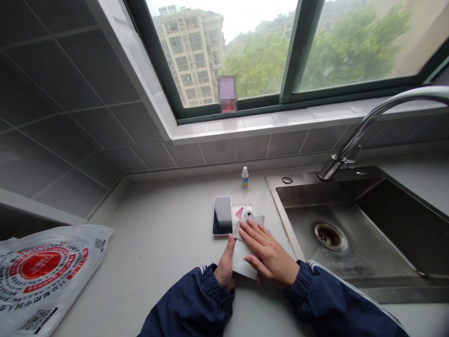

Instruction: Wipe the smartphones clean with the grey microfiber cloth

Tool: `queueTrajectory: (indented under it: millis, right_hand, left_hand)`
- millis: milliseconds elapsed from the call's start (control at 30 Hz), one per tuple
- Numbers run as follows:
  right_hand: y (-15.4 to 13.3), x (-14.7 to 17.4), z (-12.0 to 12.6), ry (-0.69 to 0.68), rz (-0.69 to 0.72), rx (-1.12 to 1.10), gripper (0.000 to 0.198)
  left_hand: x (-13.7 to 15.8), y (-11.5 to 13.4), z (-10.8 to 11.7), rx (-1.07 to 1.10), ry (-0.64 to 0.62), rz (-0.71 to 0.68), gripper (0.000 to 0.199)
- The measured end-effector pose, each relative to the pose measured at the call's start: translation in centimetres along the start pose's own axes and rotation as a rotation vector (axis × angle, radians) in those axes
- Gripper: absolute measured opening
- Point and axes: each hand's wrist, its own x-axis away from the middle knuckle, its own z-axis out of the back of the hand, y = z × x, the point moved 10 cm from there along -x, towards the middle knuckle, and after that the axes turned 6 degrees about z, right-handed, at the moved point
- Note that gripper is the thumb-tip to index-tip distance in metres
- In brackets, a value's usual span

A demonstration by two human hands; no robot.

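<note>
At far left, a glossy white plastic bag (45, 276) printed in red and black lies beside the bare left part of the worktop (140, 243). Next, a rectangular phone (222, 215), dark and smooth, its long axis front to back. The left hand (224, 269) has its thumb at the left edge of a thin, pale, matt sheet (242, 257); its other fingers are hidden, their closure indeterminable. The sheet, left of the sink, runs lengthwise toward the worktop's back edge, its far end overlapping a clear case (243, 207). Behind stands a small white bottle (244, 178), upright. The right hand (268, 252) lies across the sheet, fingers extended, ungripping. Right: a rectangular, brushed-metal sink (285, 224) and curved chrome tap (358, 131).
</note>
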Motion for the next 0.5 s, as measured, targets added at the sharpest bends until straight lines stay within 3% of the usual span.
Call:
queueTrajectory:
  millis: [133,267,500]
  right_hand:
    - [1.8,0.4,0.9,0.079,-0.093,0.051,0.060]
    - [2.3,0.7,0.9,0.125,-0.152,0.068,0.056]
    - [-0.7,0.2,-0.7,-0.004,0.047,-0.023,0.051]
  left_hand:
    - [-0.1,-1.2,-0.5,-0.179,-0.078,0.091,0.093]
    - [-0.3,-1.3,-0.2,-0.166,-0.058,0.080,0.091]
    - [0.1,0.9,0.2,0.062,0.052,-0.063,0.076]
